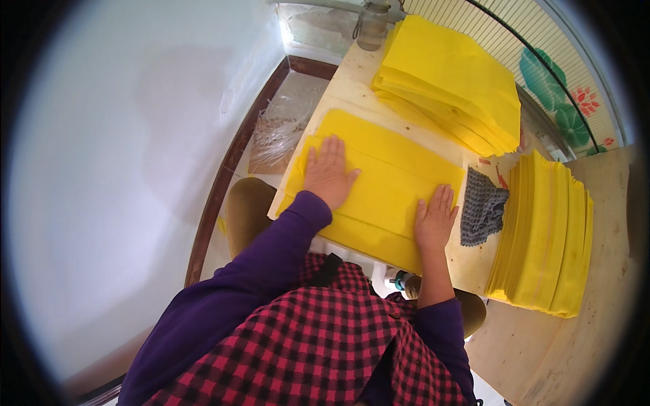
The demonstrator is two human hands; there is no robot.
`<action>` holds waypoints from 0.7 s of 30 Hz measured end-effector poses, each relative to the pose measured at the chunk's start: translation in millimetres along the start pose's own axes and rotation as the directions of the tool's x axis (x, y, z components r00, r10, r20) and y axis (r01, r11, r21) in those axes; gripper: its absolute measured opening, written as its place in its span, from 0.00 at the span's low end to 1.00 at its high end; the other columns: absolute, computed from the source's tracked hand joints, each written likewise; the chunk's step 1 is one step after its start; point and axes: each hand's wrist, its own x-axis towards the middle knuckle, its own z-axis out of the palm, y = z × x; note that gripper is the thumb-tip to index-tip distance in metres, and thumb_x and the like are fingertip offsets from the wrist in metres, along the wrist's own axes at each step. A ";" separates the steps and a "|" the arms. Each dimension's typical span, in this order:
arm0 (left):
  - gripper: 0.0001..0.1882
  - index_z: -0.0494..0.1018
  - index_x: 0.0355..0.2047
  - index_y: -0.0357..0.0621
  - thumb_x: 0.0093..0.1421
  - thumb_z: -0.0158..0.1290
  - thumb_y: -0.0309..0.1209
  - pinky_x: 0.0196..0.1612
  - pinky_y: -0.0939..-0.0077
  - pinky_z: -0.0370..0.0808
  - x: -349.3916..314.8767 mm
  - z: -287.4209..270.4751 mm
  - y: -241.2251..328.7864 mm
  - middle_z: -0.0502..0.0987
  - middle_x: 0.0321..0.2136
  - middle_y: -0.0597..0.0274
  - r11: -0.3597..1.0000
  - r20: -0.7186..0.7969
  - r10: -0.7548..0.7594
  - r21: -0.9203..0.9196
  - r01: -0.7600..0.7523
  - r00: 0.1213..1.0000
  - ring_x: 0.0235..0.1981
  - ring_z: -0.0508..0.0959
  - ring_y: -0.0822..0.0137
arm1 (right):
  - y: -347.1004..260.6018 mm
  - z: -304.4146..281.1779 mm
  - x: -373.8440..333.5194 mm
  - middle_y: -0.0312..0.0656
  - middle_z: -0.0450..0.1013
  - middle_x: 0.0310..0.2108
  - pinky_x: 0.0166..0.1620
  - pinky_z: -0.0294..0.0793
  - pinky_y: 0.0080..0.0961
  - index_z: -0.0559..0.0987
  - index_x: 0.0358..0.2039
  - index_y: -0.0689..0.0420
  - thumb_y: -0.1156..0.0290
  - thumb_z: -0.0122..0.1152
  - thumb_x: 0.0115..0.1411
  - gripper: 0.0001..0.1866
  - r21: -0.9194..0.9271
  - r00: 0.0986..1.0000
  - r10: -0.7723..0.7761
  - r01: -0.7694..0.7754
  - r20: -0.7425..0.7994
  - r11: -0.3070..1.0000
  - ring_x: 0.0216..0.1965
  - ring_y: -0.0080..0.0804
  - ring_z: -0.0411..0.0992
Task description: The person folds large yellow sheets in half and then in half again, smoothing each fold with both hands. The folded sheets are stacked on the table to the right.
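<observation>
White wall (122, 135): fills the left side, brown skirting (223, 176) along its foot.
Clear plastic (288, 122): crumpled, down beside the table (355, 74).
Left hand (328, 169): palm down near the sheet's left end, fingers pointing away from the person, thumb toward the right; grip wide and flat, clasping nothing.
Clear jar (372, 28): upright at the table's far end.
Yellow sheet (382, 193): flat on the table before the person, under both hands; long axis crosswise, slanting from upper left to lower right; crease lines run along that axis.
Right hand (437, 216): palm down near the sheet's right end, fingers pointing away, thumb out to the left; grip wide, clasping nothing.
Far yellow stack (447, 74): lying beyond the sheet, long axis slanting likewise.
Grey cloth (482, 206): rumpled, just right of the sheet.
Right-hand yellow pile (542, 237): many layers side by side, long axis running away from the person.
</observation>
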 end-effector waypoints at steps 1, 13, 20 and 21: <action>0.39 0.48 0.66 0.36 0.64 0.42 0.49 0.69 0.52 0.41 -0.9 -0.5 -9.8 0.48 0.68 0.49 1.000 -0.021 -0.022 0.011 0.022 1.000 0.70 0.46 0.56 | 0.8 1.1 0.1 0.49 0.43 0.70 0.69 0.35 0.46 0.50 0.67 0.62 0.52 0.37 0.67 0.36 0.008 1.000 -0.003 0.003 -0.004 1.000 0.71 0.41 0.40; 0.36 0.46 0.67 0.35 0.67 0.39 0.47 0.69 0.57 0.39 5.5 -25.2 -64.5 0.47 0.68 0.48 0.985 -0.096 -0.111 0.118 0.122 0.989 0.70 0.45 0.55 | 0.2 -10.4 2.9 0.51 0.44 0.69 0.69 0.34 0.47 0.52 0.66 0.64 0.53 0.39 0.66 0.35 0.053 0.999 0.024 -0.025 0.033 0.998 0.71 0.42 0.39; 0.35 0.49 0.67 0.39 0.66 0.40 0.46 0.69 0.57 0.39 8.4 -13.6 47.2 0.48 0.68 0.53 0.956 -0.021 0.281 -0.078 -0.282 0.959 0.70 0.46 0.58 | -65.8 -10.3 18.6 0.48 0.45 0.70 0.70 0.35 0.44 0.53 0.67 0.62 0.52 0.39 0.67 0.35 0.147 0.985 -0.160 0.150 0.062 0.978 0.71 0.39 0.40; 0.34 0.49 0.67 0.40 0.66 0.40 0.46 0.69 0.57 0.39 7.8 -8.5 58.8 0.48 0.69 0.54 0.931 0.007 0.330 -0.168 -0.324 0.944 0.70 0.46 0.58 | -70.3 -8.0 18.1 0.47 0.45 0.70 0.70 0.35 0.43 0.53 0.67 0.62 0.52 0.39 0.67 0.35 0.192 0.981 -0.177 0.158 0.083 0.969 0.71 0.38 0.40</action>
